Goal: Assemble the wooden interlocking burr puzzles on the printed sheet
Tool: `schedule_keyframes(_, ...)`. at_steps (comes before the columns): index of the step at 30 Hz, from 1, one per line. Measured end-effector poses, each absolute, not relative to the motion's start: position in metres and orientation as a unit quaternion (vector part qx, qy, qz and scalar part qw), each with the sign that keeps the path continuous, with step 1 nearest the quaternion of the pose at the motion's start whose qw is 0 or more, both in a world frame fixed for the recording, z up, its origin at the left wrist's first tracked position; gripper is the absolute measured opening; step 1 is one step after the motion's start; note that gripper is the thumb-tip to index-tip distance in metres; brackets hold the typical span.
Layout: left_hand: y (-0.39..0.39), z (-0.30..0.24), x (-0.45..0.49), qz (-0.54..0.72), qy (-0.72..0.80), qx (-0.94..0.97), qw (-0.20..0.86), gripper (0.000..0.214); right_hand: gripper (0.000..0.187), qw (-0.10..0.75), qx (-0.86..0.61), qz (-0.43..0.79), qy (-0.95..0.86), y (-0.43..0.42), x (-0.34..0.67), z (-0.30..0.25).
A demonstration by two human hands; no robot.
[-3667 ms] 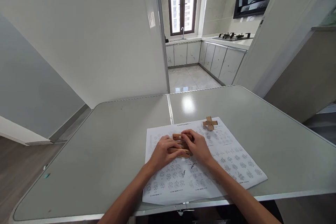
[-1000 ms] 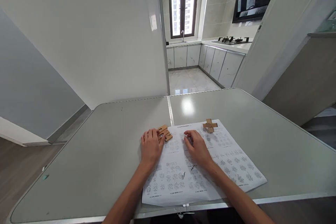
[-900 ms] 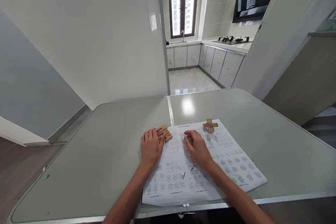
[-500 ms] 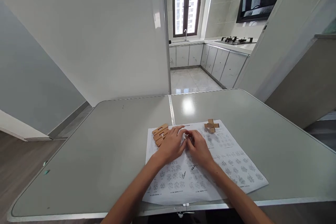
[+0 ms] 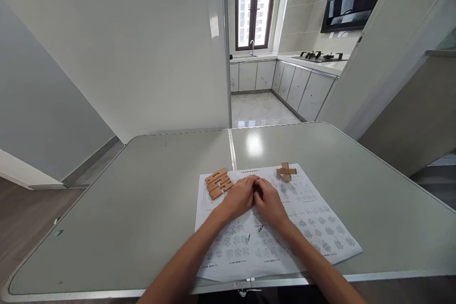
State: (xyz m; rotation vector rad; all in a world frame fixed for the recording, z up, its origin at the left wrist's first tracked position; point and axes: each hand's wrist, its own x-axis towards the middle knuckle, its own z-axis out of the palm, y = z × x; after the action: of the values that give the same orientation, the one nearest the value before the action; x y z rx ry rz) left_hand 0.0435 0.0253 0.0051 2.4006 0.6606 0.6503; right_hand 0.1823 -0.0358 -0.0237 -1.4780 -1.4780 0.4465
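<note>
Over the upper middle of a printed paper sheet (image 5: 235, 266), my left hand (image 5: 241, 196) and my right hand (image 5: 270, 200) meet at the fingertips. Both are closed, fingers curled inward; whatever lies between them is hidden. Just left of my left hand, several flat wooden puzzle pieces (image 5: 218, 183) with notches and slots lie side by side on the sheet. Beyond my right hand, a small cross-shaped wooden assembly (image 5: 286, 171) of interlocked pieces stands on the sheet's far right corner. Rows of small line diagrams and a few black tick marks cover the paper.
The sheet rests on a grey-green folding table (image 5: 117, 228) with a metal rim and a centre seam. A metal latch (image 5: 245, 290) sits at the front edge. Small green bits (image 5: 58, 232) lie near the left edge. A kitchen with a stove (image 5: 322, 56) is behind.
My left hand's fingers have drawn in from a spread pose and closed against my right hand. More of the flat wooden pieces shows now. The view has shifted slightly.
</note>
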Motion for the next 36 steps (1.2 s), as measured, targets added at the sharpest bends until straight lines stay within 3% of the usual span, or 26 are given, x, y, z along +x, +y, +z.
schedule_keyframes(36,0.0170,0.0009,0.0434,0.258,0.248,0.901,0.246,0.041,0.017,0.480,-0.610,0.190,-0.600,-0.0385,0.1809,-0.0210)
